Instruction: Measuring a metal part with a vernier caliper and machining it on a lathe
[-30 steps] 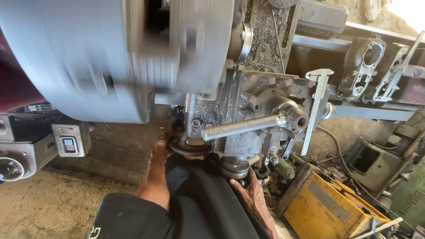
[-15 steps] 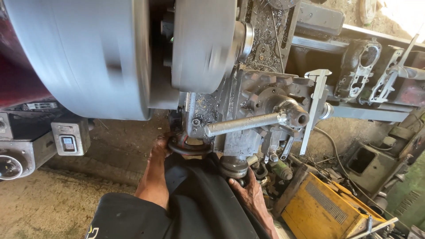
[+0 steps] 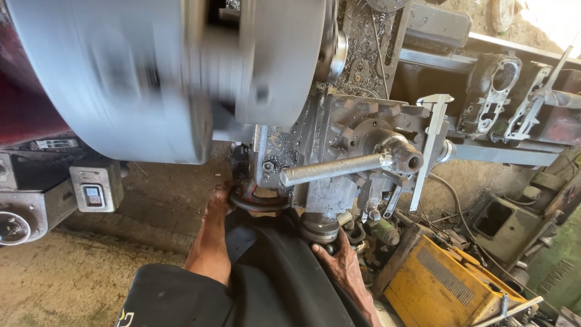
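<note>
I look down on a lathe. Its big grey chuck (image 3: 139,79) spins and is blurred, filling the upper left. My left hand (image 3: 219,203) grips the dark ring-shaped handwheel (image 3: 257,203) under the carriage. My right hand (image 3: 341,261) holds a small round knob (image 3: 321,229) below the carriage, fingers wrapped around its underside. Above them a steel lever handle (image 3: 339,168) sticks out from the tool post (image 3: 387,136). My dark clothing (image 3: 272,278) covers the space between my arms.
A steel caliper (image 3: 431,145) rests upright against the carriage. A yellow metal box (image 3: 445,284) stands at lower right with loose parts around it. A grey switch box (image 3: 95,188) hangs at the left. Cast metal parts (image 3: 493,91) lie on the lathe bed. Concrete floor (image 3: 72,272) below.
The chuck keeps spinning. The view has shifted slightly. Both hands stay on the handwheel and the knob.
</note>
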